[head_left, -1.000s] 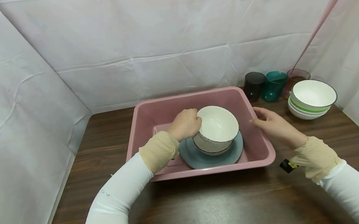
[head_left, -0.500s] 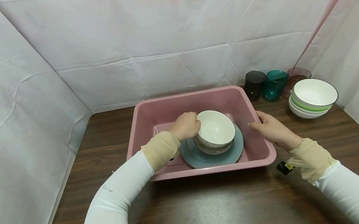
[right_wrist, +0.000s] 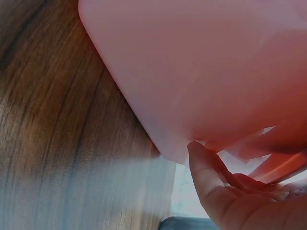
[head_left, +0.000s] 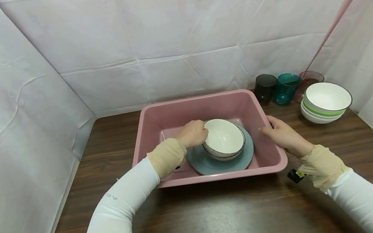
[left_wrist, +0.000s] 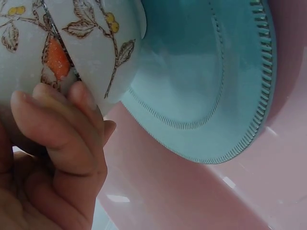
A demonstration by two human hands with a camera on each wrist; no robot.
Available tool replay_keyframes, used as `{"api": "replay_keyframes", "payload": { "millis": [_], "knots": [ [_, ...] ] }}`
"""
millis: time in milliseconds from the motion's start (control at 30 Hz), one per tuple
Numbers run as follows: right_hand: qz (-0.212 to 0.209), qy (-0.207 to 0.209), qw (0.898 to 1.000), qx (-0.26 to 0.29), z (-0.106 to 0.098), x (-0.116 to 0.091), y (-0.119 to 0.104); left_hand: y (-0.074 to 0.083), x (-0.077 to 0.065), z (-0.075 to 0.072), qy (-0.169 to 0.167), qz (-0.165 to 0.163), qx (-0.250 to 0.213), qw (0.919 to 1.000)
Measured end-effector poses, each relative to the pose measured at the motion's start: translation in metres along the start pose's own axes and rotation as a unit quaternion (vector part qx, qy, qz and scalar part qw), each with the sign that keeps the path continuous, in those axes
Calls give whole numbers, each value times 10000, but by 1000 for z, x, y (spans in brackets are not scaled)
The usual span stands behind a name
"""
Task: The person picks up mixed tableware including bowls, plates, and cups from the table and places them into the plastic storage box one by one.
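My left hand pinches the rim of a white bowl, which sits inside another bowl on a blue plate in the pink basin. In the left wrist view, curled fingers press the side of the painted bowl, patterned with brown branches and orange; the ridged plate lies beyond. My right hand holds the basin's right rim, thumb over the inner side and fingers outside. From the right wrist, its fingertips touch the basin's outer wall.
Dark, teal and reddish cups stand behind the basin's right corner. A stack of bowls stands to the right on the wooden table. White curtains hang behind and at both sides.
The white bowl in my left hand has come down into the lower bowl, the hand lowering with it. My right hand shifted slightly toward me along the basin's rim.
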State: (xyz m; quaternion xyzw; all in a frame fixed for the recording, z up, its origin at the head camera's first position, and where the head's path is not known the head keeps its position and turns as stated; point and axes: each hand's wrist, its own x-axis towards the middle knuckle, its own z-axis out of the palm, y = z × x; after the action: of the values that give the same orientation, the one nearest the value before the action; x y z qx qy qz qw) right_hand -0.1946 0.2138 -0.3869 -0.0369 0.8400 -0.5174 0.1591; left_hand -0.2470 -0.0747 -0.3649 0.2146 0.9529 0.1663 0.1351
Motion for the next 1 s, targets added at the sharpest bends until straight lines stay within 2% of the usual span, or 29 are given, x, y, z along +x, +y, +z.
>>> {"api": "replay_keyframes", "payload": {
  "millis": [300, 1000],
  "knots": [
    [-68, -18, 10000, 64, 2, -2, 0, -4, 2, 3, -78, -121, -120, 9998],
    [-67, 80, 9999, 127, 3, -2, 0, -2, 3, 5, -451, -239, 80, 9987]
  ]
}}
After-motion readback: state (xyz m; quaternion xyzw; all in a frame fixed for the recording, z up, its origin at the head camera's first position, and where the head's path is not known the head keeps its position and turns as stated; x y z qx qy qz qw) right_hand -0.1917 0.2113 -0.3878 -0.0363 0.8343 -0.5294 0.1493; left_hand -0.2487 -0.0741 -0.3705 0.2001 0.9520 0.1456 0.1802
